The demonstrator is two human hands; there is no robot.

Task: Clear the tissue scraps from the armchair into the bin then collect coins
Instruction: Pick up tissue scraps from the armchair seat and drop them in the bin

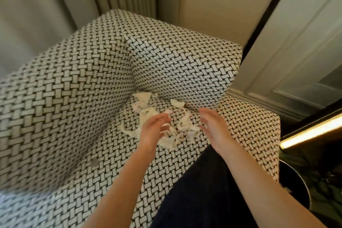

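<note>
White tissue scraps (pixel 142 105) lie scattered on the seat of a black-and-white woven-pattern armchair (pixel 77 87), from the back corner toward the middle. My left hand (pixel 154 129) hovers over the left part of the pile, fingers apart, holding nothing. My right hand (pixel 212 126) is on the right side of the scraps, palm turned inward, fingers spread and empty. A small grey coin (pixel 95 162) lies on the seat at the foot of the left armrest. A dark round bin (pixel 296 181) stands on the floor at the right, partly hidden by the chair.
My dark trouser leg (pixel 199 190) rests against the seat's front. Grey curtains (pixel 37 5) hang behind the chair. A panelled wall and skirting (pixel 296 61) run along the right, with a lit strip (pixel 311 131) low down.
</note>
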